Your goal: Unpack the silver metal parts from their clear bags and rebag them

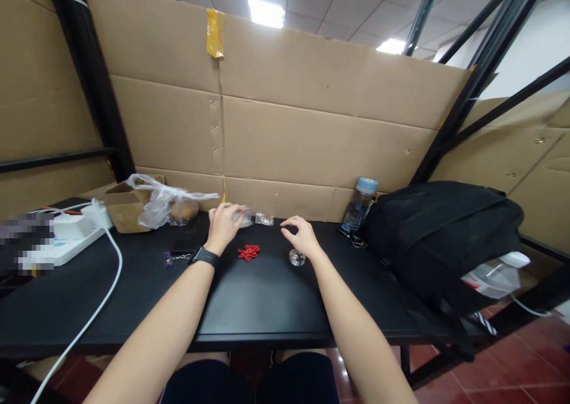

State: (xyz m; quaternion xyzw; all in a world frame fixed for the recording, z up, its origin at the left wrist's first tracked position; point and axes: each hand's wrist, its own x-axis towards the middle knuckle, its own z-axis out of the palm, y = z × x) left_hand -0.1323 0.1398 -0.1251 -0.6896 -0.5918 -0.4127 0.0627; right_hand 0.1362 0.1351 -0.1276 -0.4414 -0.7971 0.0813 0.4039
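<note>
My left hand, with a dark watch on its wrist, is at the back of the black table. Its thumb and fingers are closed on a clear plastic packet, partly hidden by the hand. To the right, my right hand is raised with curled fingers apart and nothing between them. Just below that hand, a clear round glass-like object sits on the table. Between my hands lies a small pile of red pieces, too small to name. Behind them is a little clear packet.
A black backpack and a blue-capped bottle stand at right. At left are a tied plastic bag, a cardboard box, a white power strip with a cable, and a keychain. A cardboard wall closes the back.
</note>
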